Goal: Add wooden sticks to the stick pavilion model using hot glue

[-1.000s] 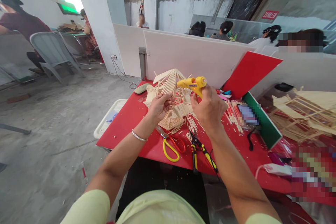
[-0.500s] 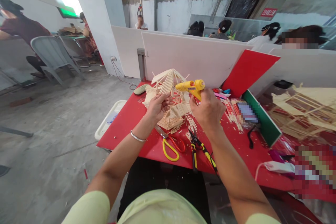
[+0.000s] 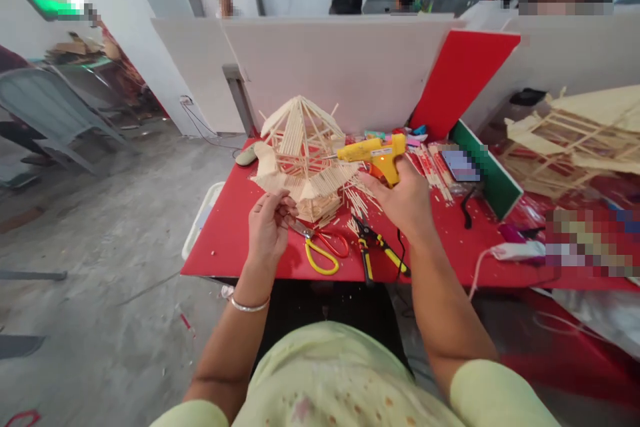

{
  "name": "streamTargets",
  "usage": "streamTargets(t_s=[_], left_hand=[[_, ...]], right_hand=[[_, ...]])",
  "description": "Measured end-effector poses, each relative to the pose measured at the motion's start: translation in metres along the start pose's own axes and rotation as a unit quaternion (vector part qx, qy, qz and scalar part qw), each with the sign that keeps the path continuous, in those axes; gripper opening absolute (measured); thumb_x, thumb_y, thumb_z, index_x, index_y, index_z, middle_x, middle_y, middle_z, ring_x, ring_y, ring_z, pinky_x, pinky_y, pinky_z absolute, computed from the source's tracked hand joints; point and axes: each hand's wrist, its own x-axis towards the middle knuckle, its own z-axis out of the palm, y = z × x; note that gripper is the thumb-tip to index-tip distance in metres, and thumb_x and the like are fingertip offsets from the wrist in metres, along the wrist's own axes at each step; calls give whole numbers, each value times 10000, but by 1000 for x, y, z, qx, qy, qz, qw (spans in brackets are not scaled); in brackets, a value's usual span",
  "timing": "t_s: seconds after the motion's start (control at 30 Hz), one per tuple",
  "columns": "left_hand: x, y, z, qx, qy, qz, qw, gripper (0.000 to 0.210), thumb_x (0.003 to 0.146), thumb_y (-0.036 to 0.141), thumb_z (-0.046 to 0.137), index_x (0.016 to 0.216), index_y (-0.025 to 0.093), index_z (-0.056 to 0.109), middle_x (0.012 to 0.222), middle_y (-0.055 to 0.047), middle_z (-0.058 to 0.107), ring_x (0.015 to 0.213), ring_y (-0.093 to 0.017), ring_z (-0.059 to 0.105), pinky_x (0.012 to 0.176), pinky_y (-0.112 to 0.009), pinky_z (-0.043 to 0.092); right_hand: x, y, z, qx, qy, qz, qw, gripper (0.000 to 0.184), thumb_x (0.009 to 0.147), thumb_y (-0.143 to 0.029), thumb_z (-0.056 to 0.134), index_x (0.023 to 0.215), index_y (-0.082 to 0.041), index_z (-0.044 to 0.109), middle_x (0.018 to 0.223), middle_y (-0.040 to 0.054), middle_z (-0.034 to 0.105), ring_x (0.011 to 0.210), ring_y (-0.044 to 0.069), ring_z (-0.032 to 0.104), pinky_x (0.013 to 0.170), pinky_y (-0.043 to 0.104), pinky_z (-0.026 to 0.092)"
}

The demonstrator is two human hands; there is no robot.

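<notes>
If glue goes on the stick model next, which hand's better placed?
Probably the right hand: it holds the glue gun, aimed toward the stick model. The left hand has no gun.

One glue gun (image 3: pixel 376 149), two stick models (image 3: pixel 291 133)

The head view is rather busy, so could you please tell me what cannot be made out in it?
All in the head view:
Left hand: curled fingers hide whether it pinches anything.
Stick model: far side hidden by its own front.
Second stick model: cut off by the right edge.
Smartphone: screen content blurred by pixelation.
</notes>
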Motion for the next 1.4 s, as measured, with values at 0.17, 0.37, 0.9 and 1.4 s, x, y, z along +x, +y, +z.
streamTargets(t_s=[0.17,0.37,0.9,1.4], left_hand=[[-30,-39,-7,77,-10,-55,995,210,748,349,743,792,157,669,648,-7,669,494,-87,598,419,-170,410],[-40,-88,0,122,-36,-95,987,257,732,381,771,795,150,675,644,-20,675,502,-94,598,417,-166,400],[-30,-120,10,192,-57,-132,971,286,765,419,745,758,145,663,628,-34,682,514,-113,617,455,-187,452],[-13,-116,-23,182,-5,-152,971,327,736,453,763,827,150,680,633,-30,679,500,-110,626,422,-171,436]], right_hand=[[-79,90,-31,15,-61,187,980,526,873,-663,446,1073,-208,617,820,46,698,673,178,605,643,292,438],[-119,175,-34,-171,-127,327,921,636,934,-631,236,1146,-172,622,966,137,709,844,250,651,726,350,459],[-82,122,0,-202,-171,94,960,330,956,-431,417,1078,-268,676,1038,42,730,914,207,641,733,297,403],[8,72,128,-255,-357,-3,899,316,930,-328,435,1093,-221,685,1040,118,710,1017,254,634,837,347,436]])
